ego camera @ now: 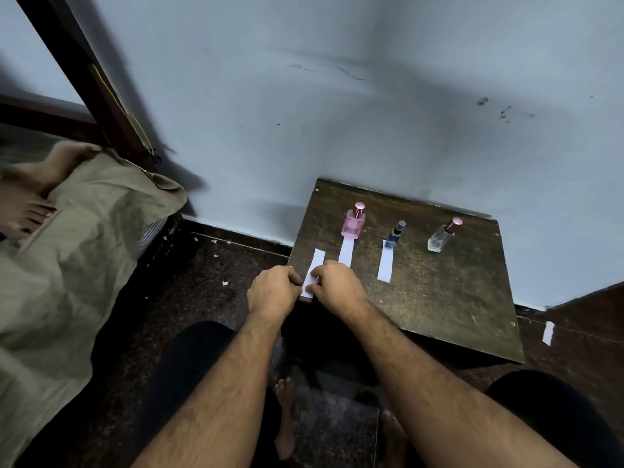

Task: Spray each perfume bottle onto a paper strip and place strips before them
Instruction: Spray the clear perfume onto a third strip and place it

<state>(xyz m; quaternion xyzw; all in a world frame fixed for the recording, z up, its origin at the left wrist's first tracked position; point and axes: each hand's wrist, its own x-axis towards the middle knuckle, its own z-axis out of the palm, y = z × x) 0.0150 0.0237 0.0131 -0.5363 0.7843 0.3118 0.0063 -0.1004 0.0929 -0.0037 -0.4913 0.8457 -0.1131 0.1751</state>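
Note:
Three perfume bottles stand in a row on a dark wooden table (pixel 439 298): a pink bottle (pixel 354 221), a small blue bottle (pixel 394 235) and a clear bottle with a rose cap (pixel 441 236). One white paper strip (pixel 346 250) lies in front of the pink bottle, another strip (pixel 385 265) in front of the blue one. At the table's near left corner my left hand (pixel 274 289) and my right hand (pixel 336 284) both pinch a third strip (pixel 315 265), which lies flat on the wood.
A bed with an olive sheet (pixel 74 238) and another person's feet (pixel 30 197) is on the left. The pale wall is right behind the table. A loose strip (pixel 548 332) and paper scraps lie on the dark floor. My legs are below.

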